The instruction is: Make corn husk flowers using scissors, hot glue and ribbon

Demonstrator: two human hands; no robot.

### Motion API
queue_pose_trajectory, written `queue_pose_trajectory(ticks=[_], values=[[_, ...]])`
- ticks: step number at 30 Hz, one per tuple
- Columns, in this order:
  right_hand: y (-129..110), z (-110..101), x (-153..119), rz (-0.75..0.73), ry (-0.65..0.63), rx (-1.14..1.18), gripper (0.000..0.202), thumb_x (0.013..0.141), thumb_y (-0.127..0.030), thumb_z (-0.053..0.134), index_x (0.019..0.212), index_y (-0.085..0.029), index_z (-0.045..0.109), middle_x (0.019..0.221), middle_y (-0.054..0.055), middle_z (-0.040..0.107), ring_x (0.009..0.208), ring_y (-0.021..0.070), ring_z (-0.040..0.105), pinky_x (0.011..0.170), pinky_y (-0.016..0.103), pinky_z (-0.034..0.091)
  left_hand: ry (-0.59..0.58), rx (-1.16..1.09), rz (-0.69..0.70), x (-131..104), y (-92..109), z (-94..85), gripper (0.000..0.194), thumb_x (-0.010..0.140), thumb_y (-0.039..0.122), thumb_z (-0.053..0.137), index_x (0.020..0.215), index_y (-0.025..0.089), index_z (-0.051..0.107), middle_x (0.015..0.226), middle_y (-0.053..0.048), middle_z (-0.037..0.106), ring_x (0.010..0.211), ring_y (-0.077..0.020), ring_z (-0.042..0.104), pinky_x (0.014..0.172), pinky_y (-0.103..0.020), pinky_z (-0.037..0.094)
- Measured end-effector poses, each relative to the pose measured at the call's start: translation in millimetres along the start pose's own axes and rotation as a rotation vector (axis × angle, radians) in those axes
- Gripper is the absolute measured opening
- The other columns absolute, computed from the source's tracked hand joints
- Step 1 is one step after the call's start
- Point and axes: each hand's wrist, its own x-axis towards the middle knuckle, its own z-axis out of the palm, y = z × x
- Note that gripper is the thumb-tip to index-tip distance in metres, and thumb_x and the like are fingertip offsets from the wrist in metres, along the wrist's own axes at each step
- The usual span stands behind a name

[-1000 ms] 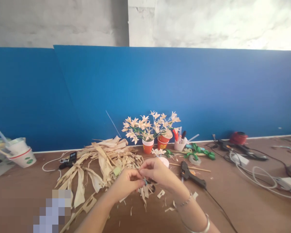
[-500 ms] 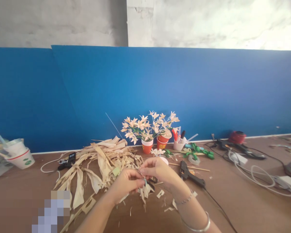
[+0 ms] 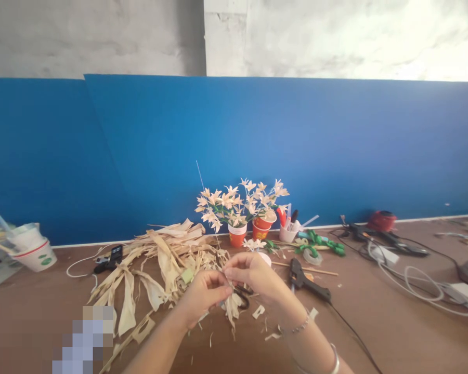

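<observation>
My left hand (image 3: 206, 297) and my right hand (image 3: 249, 272) meet over the pile of dry husks, fingertips pinched together. A thin pale wire (image 3: 200, 174) rises from between them and leans slightly left against the blue panel. Both hands are closed at the wire's lower end, which their fingers hide. Just behind the fingertips lie dark-handled scissors (image 3: 242, 297), partly covered by husk scraps. Dry husks (image 3: 167, 259) spread out to the left of the hands. Beyond my right hand lies a small pale flower (image 3: 254, 244).
Potted husk flowers (image 3: 237, 235) and a cup of tools (image 3: 287, 234) stand by the blue panel (image 3: 257, 130). A black glue gun (image 3: 308, 280) with its cord lies at right, near clear tape (image 3: 312, 257). Farther right are white cables (image 3: 409, 280); paper cups (image 3: 35, 254) stand far left.
The wire has swung from a strong left lean to nearly upright. A bluish bit between the fingertips is now hidden, and more of the scissors shows. Both hands have barely shifted.
</observation>
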Motion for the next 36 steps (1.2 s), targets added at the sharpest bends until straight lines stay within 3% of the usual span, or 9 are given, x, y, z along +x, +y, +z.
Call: queue_pose_trajectory(ticks=[9, 15, 19, 23, 31, 36], values=[[0.0, 6.3, 0.7, -0.025, 0.059, -0.015, 0.017, 0.06, -0.029, 0.07, 0.064, -0.014, 0.064, 0.056, -0.001, 0.058, 0.05, 0.008, 0.047, 0.05, 0.022, 0.038, 0.046, -0.061, 0.056, -0.8, 2.7, 3.5, 0.033, 0.054, 0.04, 0.074, 0.055, 0.015, 0.052, 0.045, 0.007, 0.044, 0.041, -0.0051, 0.033, 0.042, -0.019, 0.024], [-6.6, 4.6, -5.7, -0.142, 0.046, -0.323, 0.018, 0.072, -0.026, 0.058, 0.086, -0.016, 0.062, 0.08, 0.002, 0.064, 0.07, 0.0126, 0.055, 0.062, 0.023, 0.042, 0.174, -0.03, 0.138, 1.5, 4.7, 3.1, 0.029, 0.06, 0.038, 0.069, 0.055, 0.015, 0.052, 0.048, 0.006, 0.044, 0.045, -0.0066, 0.036, 0.045, -0.019, 0.028], [1.1, 9.5, -7.7, -0.275, 0.101, -0.622, 0.026, 0.063, -0.011, 0.057, 0.089, -0.018, 0.056, 0.085, 0.001, 0.061, 0.078, 0.0148, 0.054, 0.069, 0.025, 0.041, 0.294, 0.046, 0.193, 4.5, 3.0, 1.4, 0.022, 0.065, 0.032, 0.065, 0.055, 0.015, 0.055, 0.054, 0.003, 0.052, 0.052, -0.0101, 0.045, 0.05, -0.021, 0.035], [11.1, 15.9, -2.0, -0.337, 0.217, -0.804, 0.028, 0.058, -0.003, 0.051, 0.082, -0.018, 0.053, 0.079, 0.002, 0.059, 0.076, 0.0166, 0.053, 0.066, 0.026, 0.039, 0.341, 0.106, 0.196, 5.8, 2.8, -0.2, 0.02, 0.065, 0.032, 0.063, 0.056, 0.015, 0.057, 0.053, 0.002, 0.054, 0.053, -0.0121, 0.048, 0.051, -0.022, 0.037], [-1.0, 13.1, -3.3, -0.228, 0.266, -0.74, 0.013, 0.065, -0.013, 0.053, 0.074, -0.018, 0.061, 0.067, 0.0, 0.064, 0.061, 0.014, 0.054, 0.057, 0.023, 0.037, 0.369, 0.146, 0.221, 5.9, 8.0, -5.4, 0.014, 0.064, 0.03, 0.065, 0.065, 0.016, 0.067, 0.063, -0.002, 0.066, 0.062, -0.0173, 0.057, 0.061, -0.027, 0.044], [-2.1, 5.6, -5.5, -0.095, 0.132, -0.438, 0.009, 0.067, -0.019, 0.059, 0.074, -0.016, 0.061, 0.057, -0.002, 0.057, 0.051, 0.0096, 0.047, 0.048, 0.02, 0.033, 0.349, 0.142, 0.324, 5.1, 9.8, -9.4, 0.009, 0.064, 0.026, 0.066, 0.061, 0.017, 0.066, 0.064, -0.003, 0.067, 0.063, -0.0166, 0.058, 0.061, -0.026, 0.045]])
